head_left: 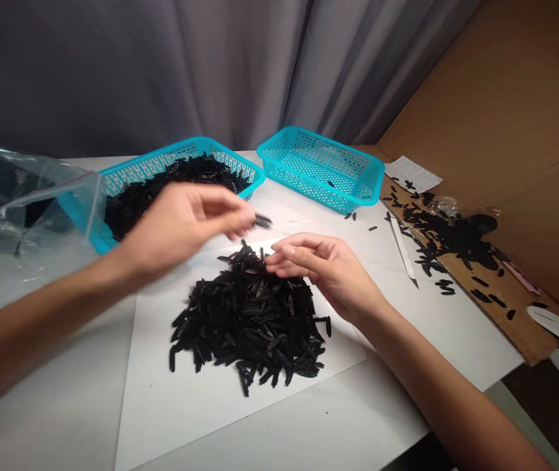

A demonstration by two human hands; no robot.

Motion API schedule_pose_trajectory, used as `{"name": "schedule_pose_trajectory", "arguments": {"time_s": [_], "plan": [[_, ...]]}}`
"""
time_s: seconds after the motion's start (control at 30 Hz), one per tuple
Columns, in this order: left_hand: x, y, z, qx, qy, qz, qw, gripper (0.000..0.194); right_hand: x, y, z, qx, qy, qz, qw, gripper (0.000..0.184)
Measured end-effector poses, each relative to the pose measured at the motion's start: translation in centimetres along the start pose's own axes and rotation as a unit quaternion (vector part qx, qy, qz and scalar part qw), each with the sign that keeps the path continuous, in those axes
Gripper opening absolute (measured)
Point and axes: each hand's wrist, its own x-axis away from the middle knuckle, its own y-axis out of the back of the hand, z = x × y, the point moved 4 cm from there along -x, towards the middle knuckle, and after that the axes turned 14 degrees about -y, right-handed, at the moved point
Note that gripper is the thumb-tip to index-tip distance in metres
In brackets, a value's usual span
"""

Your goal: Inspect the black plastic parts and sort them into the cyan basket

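Note:
A heap of small black plastic clips [250, 320] lies on a white paper sheet [186, 405]. My left hand [186, 222] is raised over the heap's far side, pinching one black clip [262, 221] between its fingertips. My right hand [326, 271] reaches in from the right, with its fingertips against the top of the heap [254, 268]. I cannot tell whether those fingertips hold a clip. Behind my left hand, a teal plastic basket [184, 157] is heaped with more black clips, and the hand hides part of it.
A second teal basket [321, 170] stands to the right. A clear plastic bag [19, 203] lies at far left. On the right are a white-bladed knife [402, 248], a cardboard sheet [486, 294] with scattered clips, and a paper slip [412, 173]. A grey curtain hangs behind.

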Motion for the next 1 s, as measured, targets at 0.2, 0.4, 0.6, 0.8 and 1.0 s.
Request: {"name": "schedule_pose_trajectory", "arguments": {"time_s": [0.2,0.4,0.6,0.8,1.0], "plan": [[-1.0,6.5,-0.5,-0.473,-0.028,0.021,0.88,0.033,0.8,-1.0,0.5,0.442,0.156,-0.025,0.883,0.054],[-0.2,2.9,0.1,-0.361,-0.164,0.154,0.905,0.026,0.6,-2.0,-0.4,0.475,0.155,0.016,0.866,0.045],[2.4,-2.3,0.8,-0.203,-0.107,0.331,0.915,0.032,0.6,-1.6,0.3,0.462,0.165,0.013,0.871,0.024],[2.2,-2.8,1.3,-0.17,-0.118,0.294,0.933,0.017,0.6,-1.5,0.5,0.44,0.173,0.016,0.881,0.018],[1.4,-1.8,0.5,-0.139,-0.07,0.255,0.954,0.014,0.8,-1.2,0.9,0.414,0.198,-0.02,0.888,0.018]]}}
